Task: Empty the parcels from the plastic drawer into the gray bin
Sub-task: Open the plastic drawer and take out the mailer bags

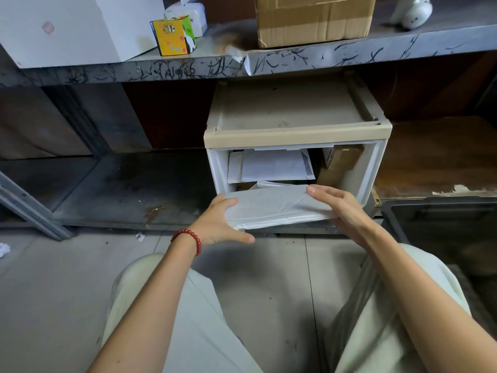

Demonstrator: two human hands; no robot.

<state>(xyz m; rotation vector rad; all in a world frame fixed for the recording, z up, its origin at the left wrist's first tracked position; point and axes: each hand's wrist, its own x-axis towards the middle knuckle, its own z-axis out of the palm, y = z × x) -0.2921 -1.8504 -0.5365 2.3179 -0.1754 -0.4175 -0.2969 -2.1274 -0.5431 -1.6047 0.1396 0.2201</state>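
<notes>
The left hand (pixel 223 224) grips the left end of a flat white plastic-film mailer parcel (pixel 274 208): one digit lies on its upper face and another reaches beneath. A red bead bracelet (pixel 188 239) circles that wrist. The right hand (pixel 338 208) meets the parcel's right end with its fingers (pixel 317 190) nearly straight across the top edge; we cannot see its thumb. The two hands are apart, with the parcel spanning the gap between them.

We find the parcel, crinkled and slightly glossy, just in front of the open mouth of the boxy plastic drawer unit (pixel 295 135), which has a beige top and a white frame. Inside remain white padded envelopes (pixel 271 165) on the left and a brown cardboard parcel (pixel 341 160) on the right. The dark gray plastic bin (pixel 430 204) stands on the floor to the right, near the unit.

Above runs a scuffed metal shelf (pixel 269 63) whose front edge carries black scrawl that we cannot read. On it sit a taped corrugated cardboard box (pixel 314 20), a small yellow-and-green printed carton (pixel 173 35) and a plain white box (pixel 67 25). No label on any parcel is legible.
</notes>
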